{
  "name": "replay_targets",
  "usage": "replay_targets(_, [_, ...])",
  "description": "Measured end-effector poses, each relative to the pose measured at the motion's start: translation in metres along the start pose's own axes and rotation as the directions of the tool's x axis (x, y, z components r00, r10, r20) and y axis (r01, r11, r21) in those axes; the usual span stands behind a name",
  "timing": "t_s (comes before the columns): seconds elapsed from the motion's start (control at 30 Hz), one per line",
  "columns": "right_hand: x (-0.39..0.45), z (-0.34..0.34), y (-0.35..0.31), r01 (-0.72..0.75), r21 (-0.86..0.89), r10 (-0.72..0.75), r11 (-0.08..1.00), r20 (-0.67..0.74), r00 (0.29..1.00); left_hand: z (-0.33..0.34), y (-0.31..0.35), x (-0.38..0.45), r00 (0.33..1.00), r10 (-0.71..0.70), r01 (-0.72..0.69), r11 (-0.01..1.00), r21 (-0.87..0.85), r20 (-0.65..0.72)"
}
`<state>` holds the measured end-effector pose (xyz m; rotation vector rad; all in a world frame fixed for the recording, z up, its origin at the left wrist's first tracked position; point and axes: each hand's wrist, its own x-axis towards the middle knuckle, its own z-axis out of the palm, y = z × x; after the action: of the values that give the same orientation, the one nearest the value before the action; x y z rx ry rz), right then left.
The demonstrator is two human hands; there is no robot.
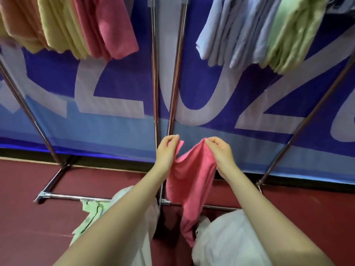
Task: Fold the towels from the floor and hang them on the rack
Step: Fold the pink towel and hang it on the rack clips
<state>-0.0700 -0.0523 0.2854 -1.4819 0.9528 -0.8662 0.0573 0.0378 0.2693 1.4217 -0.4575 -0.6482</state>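
A pink towel (190, 179) hangs in front of me, held up by its top edge. My left hand (167, 150) pinches one upper corner and my right hand (221, 152) pinches the other, a short gap apart, so the cloth sags between them and trails down to my knees. On the chrome rack (173, 73) above hang folded towels: orange, yellow and pink (113, 25) on the left, blue (234, 29) and green (292, 33) on the right. A light green towel (90, 214) lies on the red floor by my left leg.
Slanted chrome rack legs (28, 112) and low base bars (73, 197) stand close ahead. A blue banner with large pale letters (115, 104) covers the wall behind. Red floor (28, 227) spreads to the left and right of my legs.
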Motion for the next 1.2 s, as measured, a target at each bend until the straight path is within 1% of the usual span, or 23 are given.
replay_targets(0.07, [0.001,0.002,0.018,-0.058,0.061,0.058,0.996,0.009,0.998,-0.001,-0.019,-0.001,0.999,-0.034,0.034,0.999,0.022,0.029])
replay_targets(0.13, [0.004,0.006,0.028,-0.098,0.085,0.101,0.992,-0.033,0.994,0.004,-0.027,-0.002,0.998,-0.057,0.057,0.998,0.013,0.039])
replay_targets(0.2, [0.008,0.011,0.028,-0.103,0.116,0.113,0.988,-0.086,0.99,0.011,-0.026,-0.006,0.996,-0.055,0.056,0.998,-0.015,0.064])
replay_targets(0.23, [0.008,0.014,0.025,-0.1,0.141,0.113,0.985,-0.088,0.99,0.014,-0.026,-0.009,0.994,-0.052,0.055,0.998,-0.028,0.093])
replay_targets(0.27, [0.009,0.015,0.022,-0.097,0.152,0.11,0.984,-0.079,0.991,0.019,-0.026,-0.011,0.991,-0.055,0.059,0.998,-0.036,0.122])
replay_targets(0.33, [0.008,0.016,0.017,-0.083,0.117,0.089,0.99,-0.041,0.995,0.025,-0.027,-0.013,0.986,-0.052,0.057,0.998,-0.025,0.161])
replay_targets(0.4, [0.005,0.017,0.015,-0.083,0.095,0.084,0.992,-0.003,0.996,0.028,-0.026,-0.013,0.98,-0.053,0.05,0.999,0.023,0.193])
replay_targets(0.5, [0.004,0.02,0.011,-0.112,0.117,0.111,0.987,0.014,0.994,0.027,-0.027,-0.012,0.971,-0.072,0.054,0.995,0.083,0.23])
replay_targets(0.57, [0.004,0.02,0.011,-0.131,0.128,0.13,0.983,0.018,0.991,0.026,-0.031,-0.011,0.972,-0.087,0.073,0.995,0.073,0.217])
replay_targets(0.7, [0.002,0.016,0.017,-0.136,0.117,0.131,0.984,0.047,0.99,0.025,-0.027,-0.009,0.986,-0.09,0.092,0.996,-0.01,0.142])
replay_targets(0.8, [-0.004,0.016,0.025,-0.094,0.087,0.083,0.992,0.127,0.988,0.02,-0.024,-0.006,0.991,-0.066,0.071,0.997,-0.039,0.12])
replay_targets(0.87, [-0.009,0.019,0.032,-0.1,0.069,0.086,0.993,0.186,0.979,0.017,-0.023,-0.006,0.991,-0.104,0.111,0.99,-0.085,0.081])
replay_targets(0.97, [-0.015,0.028,0.043,-0.095,0.014,0.089,0.995,0.257,0.962,0.012,-0.022,-0.002,0.986,-0.167,0.166,0.974,-0.152,0.005])
replay_targets(1.07, [-0.017,0.034,0.055,-0.063,-0.037,0.071,0.997,0.285,0.956,0.008,-0.02,0.003,0.977,-0.213,0.202,0.95,-0.239,-0.02])
replay_targets(1.13, [-0.016,0.034,0.063,-0.04,-0.117,0.074,0.992,0.311,0.948,0.006,-0.018,0.006,0.972,-0.234,0.217,0.927,-0.306,-0.022])
replay_targets(1.2, [-0.014,0.035,0.071,-0.017,-0.226,0.104,0.974,0.38,0.919,0.003,-0.016,0.008,0.973,-0.23,0.206,0.915,-0.346,-0.029])
